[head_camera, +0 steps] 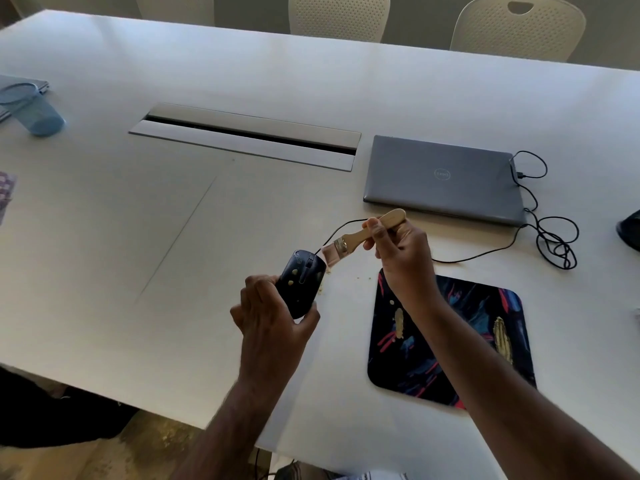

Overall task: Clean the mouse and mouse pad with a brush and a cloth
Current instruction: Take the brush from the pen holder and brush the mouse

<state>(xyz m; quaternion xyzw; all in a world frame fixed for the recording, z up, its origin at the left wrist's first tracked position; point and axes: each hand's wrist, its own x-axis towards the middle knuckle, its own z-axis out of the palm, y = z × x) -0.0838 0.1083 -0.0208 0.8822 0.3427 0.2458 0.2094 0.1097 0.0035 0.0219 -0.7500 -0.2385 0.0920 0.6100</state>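
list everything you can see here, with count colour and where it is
mouse: 1, black with pale crumbs, held above the table
brush: 1, wooden handle, bristles at the mouse's front
mouse pad: 1, dark with red and blue streaks and pale smears, near right
crumbs: a few, pale, on the table between mouse and pad
laptop: 1, grey, closed, beyond the pad
cable: 1, black, coiled right of the laptop
mesh cup: 1, blue, far left
cable hatch: 1, silver, table centre
table: 1, white
chairs: 3, cream, far side
left hand: holds the mouse
right hand: holds the brush
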